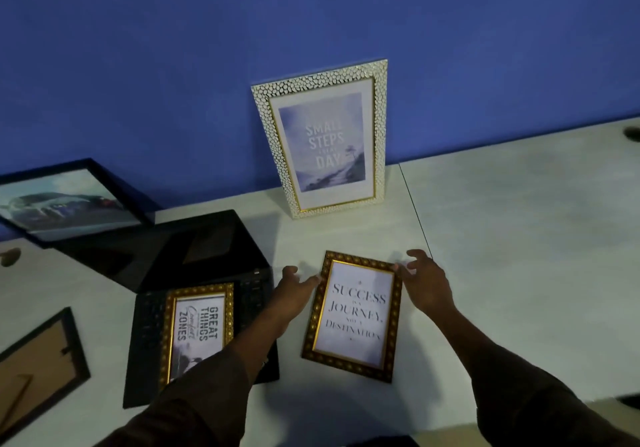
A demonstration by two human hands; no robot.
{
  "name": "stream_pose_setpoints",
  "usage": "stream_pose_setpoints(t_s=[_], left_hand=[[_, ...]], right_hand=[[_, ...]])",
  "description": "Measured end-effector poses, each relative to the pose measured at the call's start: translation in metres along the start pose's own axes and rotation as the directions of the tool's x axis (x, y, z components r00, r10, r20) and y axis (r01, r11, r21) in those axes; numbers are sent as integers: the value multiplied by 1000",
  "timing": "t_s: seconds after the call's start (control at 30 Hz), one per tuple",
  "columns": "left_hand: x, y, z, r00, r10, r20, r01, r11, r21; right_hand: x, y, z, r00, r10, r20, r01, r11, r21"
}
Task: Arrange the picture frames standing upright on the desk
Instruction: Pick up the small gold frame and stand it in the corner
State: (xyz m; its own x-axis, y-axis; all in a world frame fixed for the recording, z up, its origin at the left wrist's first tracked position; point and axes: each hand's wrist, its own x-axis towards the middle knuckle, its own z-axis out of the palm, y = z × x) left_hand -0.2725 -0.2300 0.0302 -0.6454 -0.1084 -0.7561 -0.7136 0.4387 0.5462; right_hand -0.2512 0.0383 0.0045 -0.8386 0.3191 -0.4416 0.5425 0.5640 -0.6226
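A white-and-gold frame (320, 138) reading "Small steps every day" stands upright against the blue wall. A brown-gold frame (353, 315) reading "Success is a journey" lies flat on the white desk (519, 238). My left hand (294, 289) touches its upper left edge and my right hand (427, 280) its upper right corner, fingers spread. A second brown-gold frame (195, 328) reading "Great things" lies flat on a laptop keyboard. A black frame (65, 200) leans at the far left. Another black frame (34, 367) lies face down at the left edge.
An open black laptop (194, 252) lies left of centre, its screen folded back flat. A seam (415, 211) divides the desk into two tops. A round cable hole (632, 133) sits at the far right.
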Motion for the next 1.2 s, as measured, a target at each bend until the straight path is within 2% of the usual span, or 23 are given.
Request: stream_pose_setpoints(t_s=[0.17, 0.23, 0.3, 0.43, 0.57, 0.77, 0.87, 1.2], left_hand=[[-5, -27, 17, 994, -110, 28, 109, 993, 36], [-7, -30, 21, 990, -125, 65, 126, 992, -1], [-6, -34, 25, 983, -121, 136, 132, 988, -77], [36, -70, 33, 977, -151, 152, 175, 971, -162], [-22, -41, 27, 959, -172, 225, 216, 958, -188], [-60, -57, 24, 965, -100, 243, 165, 950, -265], [-79, -71, 11, 973, -35, 228, 108, 942, -319], [-145, -163, -82, 994, 107, 16, -84, 857, -508]], right_hand=[[-37, 27, 19, 991, 129, 48, -128, 991, -32], [-48, 29, 29, 983, 171, 62, -171, 985, -15], [-55, 27, 38, 976, 205, 69, -208, 977, 43], [-57, 26, 44, 960, 274, 65, -281, 942, 185], [-57, 25, 39, 955, 292, 57, -298, 932, 205], [-69, 19, 38, 969, 248, -14, -244, 961, 132], [-86, 3, 41, 984, 170, -44, -166, 982, 95], [-181, -75, 95, 995, -91, -45, 94, 992, 80]])
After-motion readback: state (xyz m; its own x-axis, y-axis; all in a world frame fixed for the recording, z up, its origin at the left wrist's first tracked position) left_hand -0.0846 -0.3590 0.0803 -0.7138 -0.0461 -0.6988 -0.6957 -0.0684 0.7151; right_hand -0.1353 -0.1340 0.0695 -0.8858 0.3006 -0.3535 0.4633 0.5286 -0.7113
